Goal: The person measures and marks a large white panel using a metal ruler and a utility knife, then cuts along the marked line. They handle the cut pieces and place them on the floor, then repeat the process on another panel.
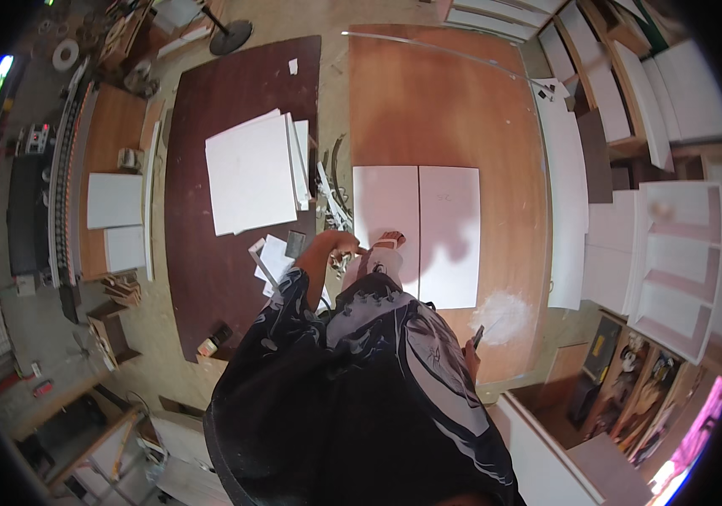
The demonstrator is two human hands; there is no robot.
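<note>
My left hand [345, 242] is beside my bare leg, over the gap between two large boards. Its fingers look curled, and whatever they hold, if anything, is too small to make out. Low on the right, my right hand [471, 357] is partly hidden by my shirt. It grips a slim dark tool [479, 336] that points up and away from me. In front of me two white panels [449, 219] lie side by side with a thin dark seam between them. My sandalled foot [390, 239] rests on the left panel. Thin white offcut strips [333, 202] are heaped near my left hand.
A stack of white panels [251, 173] lies on the dark red board [239, 84] at left. The orange-brown board [437, 101] bears white powder [503, 320] near my right hand. A long metal strip [428, 44] crosses its far end. White cabinet frames [677, 261] stand at right.
</note>
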